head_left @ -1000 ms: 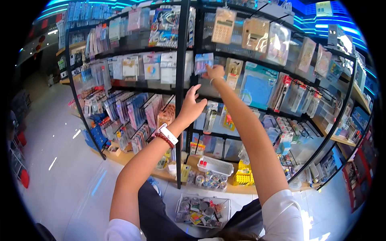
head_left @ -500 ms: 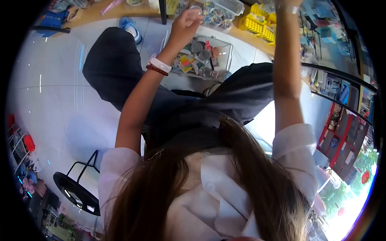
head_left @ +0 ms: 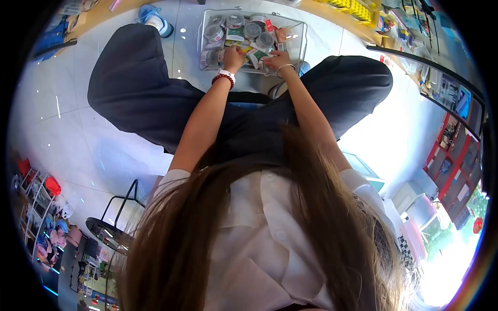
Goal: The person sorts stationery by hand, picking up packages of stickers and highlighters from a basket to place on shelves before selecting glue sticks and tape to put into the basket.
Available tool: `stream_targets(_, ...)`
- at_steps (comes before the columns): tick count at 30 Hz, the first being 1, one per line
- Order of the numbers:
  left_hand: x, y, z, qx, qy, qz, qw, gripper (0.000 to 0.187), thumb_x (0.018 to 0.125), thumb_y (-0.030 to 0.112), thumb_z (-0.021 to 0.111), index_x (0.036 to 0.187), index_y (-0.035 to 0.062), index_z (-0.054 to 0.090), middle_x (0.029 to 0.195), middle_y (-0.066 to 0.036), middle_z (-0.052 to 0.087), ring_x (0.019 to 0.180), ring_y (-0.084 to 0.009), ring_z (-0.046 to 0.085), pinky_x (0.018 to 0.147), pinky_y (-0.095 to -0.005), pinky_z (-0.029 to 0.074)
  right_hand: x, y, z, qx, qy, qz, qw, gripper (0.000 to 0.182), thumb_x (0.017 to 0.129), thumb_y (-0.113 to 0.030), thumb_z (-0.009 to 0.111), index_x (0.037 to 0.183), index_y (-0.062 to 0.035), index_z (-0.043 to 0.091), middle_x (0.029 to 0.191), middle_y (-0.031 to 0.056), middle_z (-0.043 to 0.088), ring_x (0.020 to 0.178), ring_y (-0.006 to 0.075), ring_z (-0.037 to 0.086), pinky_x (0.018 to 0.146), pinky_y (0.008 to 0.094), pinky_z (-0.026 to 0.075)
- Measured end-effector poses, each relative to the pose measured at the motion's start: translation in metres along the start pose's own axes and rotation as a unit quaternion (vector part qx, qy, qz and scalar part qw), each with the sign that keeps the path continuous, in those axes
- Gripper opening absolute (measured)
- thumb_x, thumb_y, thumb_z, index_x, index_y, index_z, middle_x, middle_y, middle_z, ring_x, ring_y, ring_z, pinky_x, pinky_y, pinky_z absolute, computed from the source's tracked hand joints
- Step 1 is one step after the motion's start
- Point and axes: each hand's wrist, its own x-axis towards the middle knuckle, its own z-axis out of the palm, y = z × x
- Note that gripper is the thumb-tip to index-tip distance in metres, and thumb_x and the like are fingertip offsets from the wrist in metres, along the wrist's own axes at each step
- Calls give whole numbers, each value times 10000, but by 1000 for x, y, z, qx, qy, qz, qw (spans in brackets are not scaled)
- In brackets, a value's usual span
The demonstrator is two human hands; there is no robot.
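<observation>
A wire basket (head_left: 302, 41) on the floor between my feet holds several round clear tubs (head_left: 213, 33) and small flat packets. My left hand (head_left: 233, 59), with a white band and red beads at the wrist, is at the basket's near side with fingers curled down by a yellow packet (head_left: 242, 48). What its fingers grip is too small to make out. Close by on the right, my right hand (head_left: 278, 60), wearing a thin bracelet, has its fingers closed at a green-and-white packet (head_left: 257, 57). More tubs (head_left: 252, 30) lie beyond both hands.
Shelves with yellow plastic baskets (head_left: 353, 8) curve along the upper right. My knees flank the wire basket, and a blue shoe (head_left: 150, 13) is at upper left. A black round stool (head_left: 106, 233) stands behind on the left. Red shelving (head_left: 451, 155) is at far right.
Both hands have come down from the shelf into the wire basket. Several more round tubs now lie in the basket. The view has shifted, bringing the basket fully into sight.
</observation>
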Motion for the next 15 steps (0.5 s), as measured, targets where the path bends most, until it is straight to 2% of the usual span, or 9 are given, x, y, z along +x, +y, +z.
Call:
stream_targets(1,0,-1,6,88,41,20,995,299,663,103,676,927,-14,597,878,-197,602,881,-335,574,778,-400,451,4,0,3,-68,-5,-28,997,192,810,-36,532,982,40,572,732,147,649,559,160,623,432,236,442)
stream_targets(2,-2,-3,10,88,40,20,995,299,663,103,676,927,-14,597,878,-197,602,881,-335,574,778,-400,451,6,1,5,-137,-10,-56,989,172,784,1,547,946,33,595,688,158,645,529,168,625,418,242,450)
stream_targets(4,-6,-6,17,145,214,117,959,318,649,105,684,930,-3,581,948,-183,562,932,-354,532,776,-414,445,10,5,7,-131,-9,-45,990,184,801,-26,521,960,41,588,735,150,652,560,163,628,443,238,460)
stream_targets(5,-7,-6,17,146,213,116,959,318,649,105,684,930,-3,581,948,-183,562,932,-354,532,776,-414,445,11,7,8,-125,-9,-36,991,203,819,-52,496,974,49,580,781,143,660,591,157,632,468,234,469)
stream_targets(7,-7,-8,16,197,43,56,978,402,625,129,712,968,11,539,1006,-157,537,975,-347,500,785,-421,436,18,15,10,-122,-2,-49,991,204,819,-59,490,966,48,582,783,142,661,594,158,635,476,238,475)
stream_targets(9,-14,11,3,233,48,73,968,474,600,160,737,995,22,515,992,-151,537,967,-339,495,795,-409,432,21,18,14,-118,6,-63,991,206,819,-66,483,959,47,584,784,142,663,598,159,638,485,241,481)
stream_targets(11,-15,14,1,268,52,94,957,547,576,191,763,1023,32,492,979,-145,538,959,-331,490,805,-398,428,16,14,17,-123,-48,-71,989,236,831,-88,481,998,61,556,786,143,662,615,168,645,504,244,489)
stream_targets(13,-10,16,-3,358,39,109,926,641,505,254,805,1013,45,475,979,-134,535,954,-292,487,807,-375,419,9,16,20,-120,-44,-74,989,246,834,-95,485,1011,66,546,787,146,660,620,170,646,514,242,491)
stream_targets(15,-8,20,-4,367,55,110,922,610,498,228,796,986,42,483,971,-116,528,937,-271,478,772,-364,411,5,17,20,-102,-48,-86,990,251,842,-112,502,1012,68,540,782,146,658,633,172,648,525,244,491)
